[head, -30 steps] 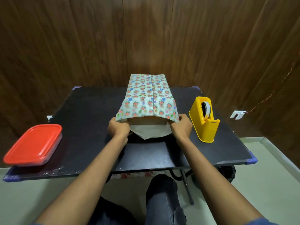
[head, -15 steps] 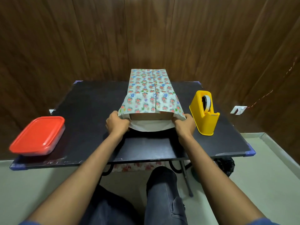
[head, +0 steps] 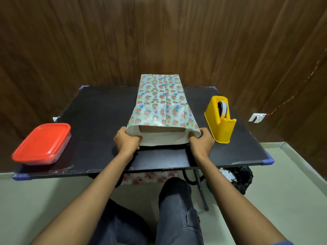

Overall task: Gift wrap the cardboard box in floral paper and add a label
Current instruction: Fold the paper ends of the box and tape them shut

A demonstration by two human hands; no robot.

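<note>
Since a second before, the near open end of the floral paper [head: 161,105] had been spread wider, showing the cardboard box [head: 161,129] end inside. Left hand [head: 127,143] and right hand [head: 200,141] each pinched a near corner of the paper. Box sat mid-worktop [head: 99,121], toward the front edge. Tape dispenser [head: 220,119] near the right edge, red container [head: 42,144] at the front-left corner. End flaps likely next; no label yet.

Both hands, left hand [head: 127,142] and right hand [head: 200,141], pinch the floral paper [head: 161,103] open end; the cardboard box [head: 161,129] is apparently inside, on the bench [head: 99,121].
</note>
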